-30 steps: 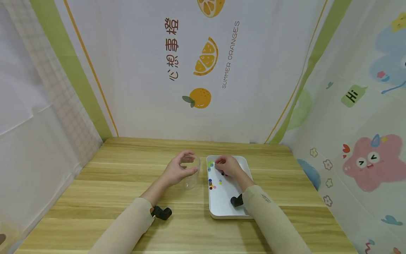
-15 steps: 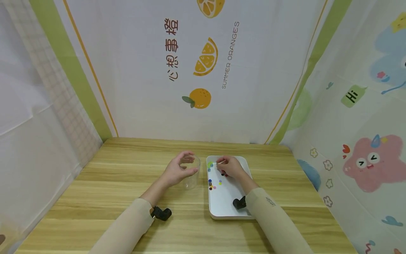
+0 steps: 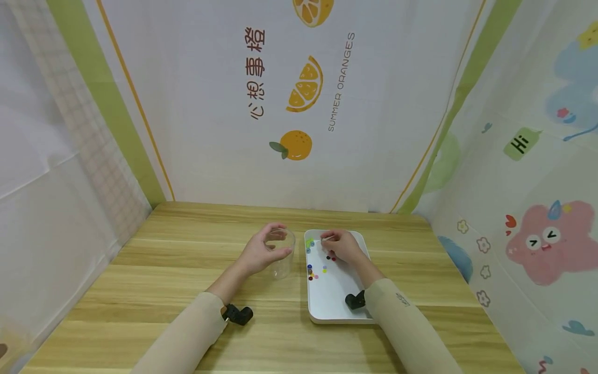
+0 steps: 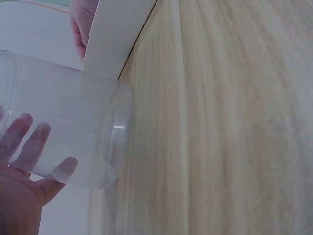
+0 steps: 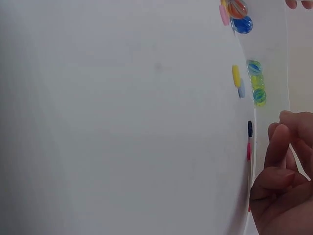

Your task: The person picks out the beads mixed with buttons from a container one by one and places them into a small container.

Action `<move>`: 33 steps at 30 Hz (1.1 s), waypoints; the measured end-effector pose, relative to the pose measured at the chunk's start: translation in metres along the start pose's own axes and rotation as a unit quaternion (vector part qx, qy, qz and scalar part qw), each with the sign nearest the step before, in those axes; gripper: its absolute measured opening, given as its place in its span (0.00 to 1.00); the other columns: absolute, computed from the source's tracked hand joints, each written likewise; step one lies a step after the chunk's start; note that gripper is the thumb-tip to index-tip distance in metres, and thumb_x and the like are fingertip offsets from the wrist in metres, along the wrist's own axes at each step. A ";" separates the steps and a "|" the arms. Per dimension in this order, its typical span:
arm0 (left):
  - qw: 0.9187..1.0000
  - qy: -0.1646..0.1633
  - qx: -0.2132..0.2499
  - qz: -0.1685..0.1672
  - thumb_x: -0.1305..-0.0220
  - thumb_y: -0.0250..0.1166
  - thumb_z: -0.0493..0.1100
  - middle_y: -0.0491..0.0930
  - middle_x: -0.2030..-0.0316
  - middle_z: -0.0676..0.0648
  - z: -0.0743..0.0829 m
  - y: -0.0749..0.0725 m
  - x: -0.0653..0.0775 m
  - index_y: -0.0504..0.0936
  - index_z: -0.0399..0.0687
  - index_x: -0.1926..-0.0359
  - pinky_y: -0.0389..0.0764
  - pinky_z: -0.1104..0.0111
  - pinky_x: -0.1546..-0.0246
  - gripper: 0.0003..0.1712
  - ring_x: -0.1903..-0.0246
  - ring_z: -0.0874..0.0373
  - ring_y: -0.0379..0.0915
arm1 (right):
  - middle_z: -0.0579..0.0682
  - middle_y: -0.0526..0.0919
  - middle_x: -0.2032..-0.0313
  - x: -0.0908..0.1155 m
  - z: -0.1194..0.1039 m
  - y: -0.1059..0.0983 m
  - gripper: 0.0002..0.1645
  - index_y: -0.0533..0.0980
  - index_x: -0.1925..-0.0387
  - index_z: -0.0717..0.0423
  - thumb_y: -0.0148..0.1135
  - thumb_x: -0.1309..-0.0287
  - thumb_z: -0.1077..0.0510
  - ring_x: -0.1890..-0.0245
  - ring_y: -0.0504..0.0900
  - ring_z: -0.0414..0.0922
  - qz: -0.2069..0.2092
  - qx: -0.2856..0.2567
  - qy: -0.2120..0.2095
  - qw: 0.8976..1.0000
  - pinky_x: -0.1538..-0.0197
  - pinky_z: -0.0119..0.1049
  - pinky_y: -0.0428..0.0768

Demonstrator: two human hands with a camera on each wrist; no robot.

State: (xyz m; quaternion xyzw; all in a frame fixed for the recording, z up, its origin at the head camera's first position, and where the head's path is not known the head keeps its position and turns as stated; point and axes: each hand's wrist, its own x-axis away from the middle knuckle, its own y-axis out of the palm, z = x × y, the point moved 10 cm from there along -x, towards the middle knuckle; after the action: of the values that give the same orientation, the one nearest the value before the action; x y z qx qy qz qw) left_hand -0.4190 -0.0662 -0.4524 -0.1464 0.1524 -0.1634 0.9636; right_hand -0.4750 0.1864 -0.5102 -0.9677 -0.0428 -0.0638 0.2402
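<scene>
My left hand (image 3: 262, 250) grips a clear plastic jar (image 3: 282, 266) by its upper side, thumb and fingers spread round the wall. In the left wrist view the jar (image 4: 63, 112) looks empty and its base is at the wooden tabletop. Over the far part of a white tray (image 3: 329, 301) is my right hand (image 3: 340, 246), thumb and forefinger tips together. A pale sliver shows by its fingertips in the head view; I cannot tell whether they hold a piece. Black (image 5: 250, 129) and red (image 5: 249, 151) discs lie near these fingers.
Glass marbles (image 5: 242, 24) and a yellow disc (image 5: 236, 76) lie in the tray, with more small coloured pieces along its left side. The tray stands on a wooden table (image 3: 187, 291), right of the jar. A printed cloth (image 3: 215, 156) hangs behind the table.
My right hand has drawn back slightly to the right and towards me, uncovering more of the black and red discs. My left hand and the jar stay in place.
</scene>
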 end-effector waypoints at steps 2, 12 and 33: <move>1.000 0.000 -0.001 0.000 0.30 0.76 0.44 0.78 0.30 0.31 -0.001 0.000 0.000 0.72 0.47 0.25 0.77 0.36 0.29 0.37 0.29 0.36 0.76 | 0.50 0.84 0.66 0.000 0.000 -0.001 0.12 0.86 0.45 0.52 0.71 0.27 0.58 0.73 0.80 0.44 0.004 -0.004 -0.002 1.000 0.69 0.34 0.80; 1.000 -0.002 -0.002 0.001 0.30 0.76 0.44 0.79 0.30 0.33 -0.001 0.000 0.000 0.72 0.47 0.25 0.77 0.36 0.29 0.37 0.29 0.35 0.76 | 0.52 0.88 0.57 0.006 -0.005 -0.008 0.15 0.85 0.43 0.51 0.71 0.27 0.55 0.68 0.81 0.46 0.014 -0.039 -0.014 0.999 0.64 0.33 0.81; 1.000 -0.002 0.001 0.006 0.31 0.77 0.44 0.79 0.31 0.32 0.002 0.000 0.001 0.72 0.49 0.26 0.76 0.36 0.28 0.37 0.29 0.36 0.76 | 0.63 0.86 0.45 0.009 -0.015 -0.016 0.20 0.83 0.38 0.54 0.70 0.25 0.51 0.68 0.79 0.44 0.007 -0.104 -0.038 0.994 0.66 0.30 0.74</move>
State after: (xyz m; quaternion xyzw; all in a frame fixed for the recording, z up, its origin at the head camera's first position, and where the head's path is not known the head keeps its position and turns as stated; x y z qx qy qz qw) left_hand -0.4174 -0.0662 -0.4512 -0.1452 0.1512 -0.1579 0.9649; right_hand -0.4694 0.1935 -0.4884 -0.9894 -0.0381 -0.0289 0.1368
